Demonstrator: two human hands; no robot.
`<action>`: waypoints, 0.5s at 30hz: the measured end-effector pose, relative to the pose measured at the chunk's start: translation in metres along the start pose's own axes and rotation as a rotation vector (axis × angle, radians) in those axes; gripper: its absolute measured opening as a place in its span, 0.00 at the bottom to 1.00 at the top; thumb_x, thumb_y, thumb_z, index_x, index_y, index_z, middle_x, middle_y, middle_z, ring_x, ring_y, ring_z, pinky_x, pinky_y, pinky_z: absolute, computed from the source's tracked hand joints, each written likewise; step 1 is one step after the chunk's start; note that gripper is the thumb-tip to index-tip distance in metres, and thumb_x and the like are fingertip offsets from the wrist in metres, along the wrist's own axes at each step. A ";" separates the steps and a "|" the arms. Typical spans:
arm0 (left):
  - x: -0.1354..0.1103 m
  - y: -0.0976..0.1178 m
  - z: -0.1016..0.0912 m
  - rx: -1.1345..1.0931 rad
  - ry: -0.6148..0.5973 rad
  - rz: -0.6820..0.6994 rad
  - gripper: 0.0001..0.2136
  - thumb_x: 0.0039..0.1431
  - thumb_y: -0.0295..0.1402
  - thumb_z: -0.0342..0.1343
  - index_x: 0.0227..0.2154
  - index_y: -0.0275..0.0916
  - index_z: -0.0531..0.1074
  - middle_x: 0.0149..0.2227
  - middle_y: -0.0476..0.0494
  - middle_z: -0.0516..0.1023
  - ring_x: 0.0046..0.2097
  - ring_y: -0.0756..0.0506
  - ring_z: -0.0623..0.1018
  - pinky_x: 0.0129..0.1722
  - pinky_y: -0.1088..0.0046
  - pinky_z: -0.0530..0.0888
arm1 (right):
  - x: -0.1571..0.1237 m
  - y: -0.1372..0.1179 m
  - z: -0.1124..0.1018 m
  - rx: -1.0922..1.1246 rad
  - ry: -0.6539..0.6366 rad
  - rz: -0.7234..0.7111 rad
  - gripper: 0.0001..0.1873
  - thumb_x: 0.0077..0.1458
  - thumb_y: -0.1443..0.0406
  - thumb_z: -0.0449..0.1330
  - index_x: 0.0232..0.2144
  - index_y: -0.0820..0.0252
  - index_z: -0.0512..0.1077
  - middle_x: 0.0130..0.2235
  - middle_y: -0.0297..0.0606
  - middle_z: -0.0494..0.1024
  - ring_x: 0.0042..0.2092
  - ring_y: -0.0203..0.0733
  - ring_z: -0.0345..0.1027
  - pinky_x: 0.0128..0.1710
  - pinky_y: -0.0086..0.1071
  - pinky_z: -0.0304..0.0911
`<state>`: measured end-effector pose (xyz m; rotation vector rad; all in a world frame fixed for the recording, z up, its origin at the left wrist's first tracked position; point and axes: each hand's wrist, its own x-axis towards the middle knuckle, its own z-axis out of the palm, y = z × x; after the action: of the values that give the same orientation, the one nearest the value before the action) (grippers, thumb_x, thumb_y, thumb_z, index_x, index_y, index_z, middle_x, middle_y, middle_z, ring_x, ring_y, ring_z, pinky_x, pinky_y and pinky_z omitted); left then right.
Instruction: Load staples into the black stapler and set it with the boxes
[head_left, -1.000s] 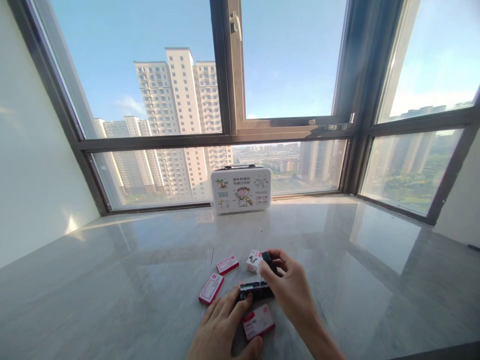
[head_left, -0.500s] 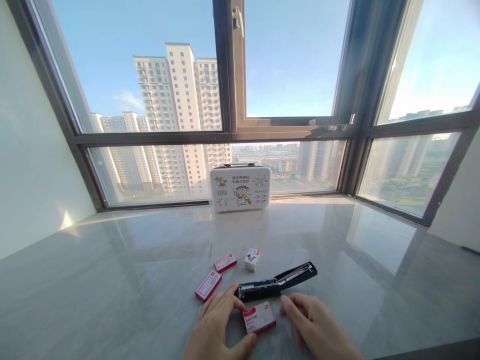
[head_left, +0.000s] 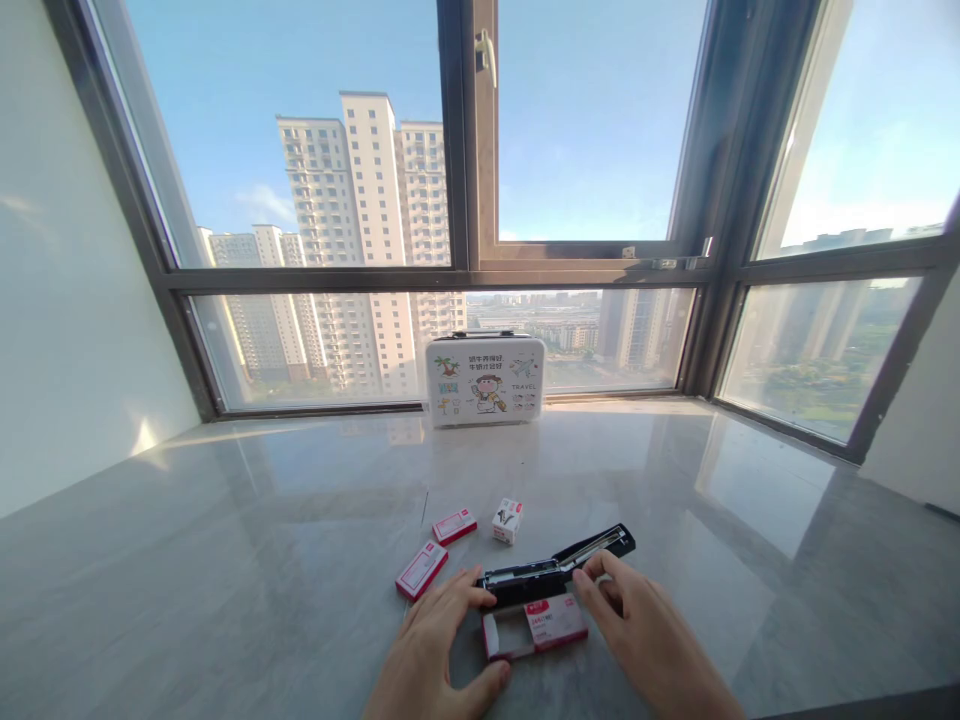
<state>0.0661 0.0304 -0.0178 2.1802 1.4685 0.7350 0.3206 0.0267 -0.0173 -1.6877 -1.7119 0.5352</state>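
A red and white staple box lies near the front, its sleeve slid to the right and its tray drawn out on the left, with a greyish inside. My left hand closes around the tray end, fingertips behind and thumb in front. At the right end of the sleeve is my right hand, thumb and index finger pinched close to its upper corner; whatever lies between them is hidden. Just behind the box, a black stapler rests unfolded, its upper arm swung back to the right, close to my right fingertips.
Two more red and white boxes, a nearer one and a farther one, lie behind my left hand. A small white box stands behind the stapler. A white printed case stands against the window on the grey stone sill.
The staple box has come open, its sleeve shifting right while the tray stays by my left hand. My right hand has moved slightly right and up. The view has tilted slightly.
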 end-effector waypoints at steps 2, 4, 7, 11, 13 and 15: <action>0.001 0.000 -0.002 0.015 -0.028 0.015 0.23 0.50 0.38 0.62 0.51 0.50 0.74 0.64 0.47 0.67 0.65 0.38 0.65 0.65 0.56 0.62 | 0.001 -0.019 0.003 0.009 -0.010 -0.048 0.18 0.65 0.51 0.49 0.36 0.54 0.72 0.23 0.31 0.73 0.25 0.39 0.65 0.26 0.31 0.48; 0.002 -0.003 -0.003 0.017 -0.036 0.024 0.23 0.50 0.39 0.62 0.52 0.50 0.73 0.64 0.47 0.67 0.65 0.37 0.64 0.65 0.54 0.61 | 0.003 -0.036 0.011 -0.003 -0.036 -0.096 0.15 0.64 0.53 0.51 0.37 0.53 0.73 0.23 0.30 0.74 0.27 0.40 0.66 0.27 0.31 0.49; 0.003 -0.008 -0.002 0.003 -0.048 0.053 0.23 0.51 0.40 0.63 0.53 0.52 0.73 0.64 0.48 0.67 0.65 0.36 0.64 0.65 0.54 0.62 | 0.007 -0.049 0.028 0.003 -0.022 -0.111 0.13 0.62 0.55 0.54 0.35 0.55 0.75 0.24 0.32 0.74 0.30 0.40 0.68 0.30 0.31 0.51; 0.003 -0.013 0.001 0.000 -0.067 0.056 0.23 0.51 0.40 0.63 0.53 0.53 0.73 0.65 0.48 0.65 0.66 0.36 0.63 0.65 0.55 0.61 | 0.015 -0.050 0.047 0.144 -0.032 -0.050 0.12 0.60 0.57 0.56 0.36 0.58 0.74 0.22 0.31 0.72 0.27 0.38 0.65 0.27 0.30 0.52; 0.004 -0.013 0.001 0.000 -0.074 0.047 0.23 0.51 0.40 0.63 0.52 0.51 0.73 0.65 0.47 0.65 0.66 0.36 0.63 0.66 0.55 0.60 | 0.019 -0.051 0.055 0.240 -0.046 -0.018 0.13 0.60 0.57 0.57 0.37 0.60 0.73 0.22 0.30 0.70 0.26 0.37 0.64 0.26 0.29 0.53; 0.005 -0.012 0.000 -0.002 -0.071 0.042 0.23 0.50 0.38 0.63 0.51 0.50 0.73 0.64 0.47 0.67 0.66 0.37 0.63 0.66 0.55 0.60 | 0.022 -0.055 0.059 0.320 -0.080 -0.020 0.13 0.59 0.57 0.57 0.37 0.60 0.74 0.22 0.30 0.69 0.25 0.36 0.62 0.26 0.28 0.53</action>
<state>0.0593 0.0390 -0.0239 2.2177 1.3902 0.6655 0.2412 0.0536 -0.0164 -1.4368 -1.5973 0.8296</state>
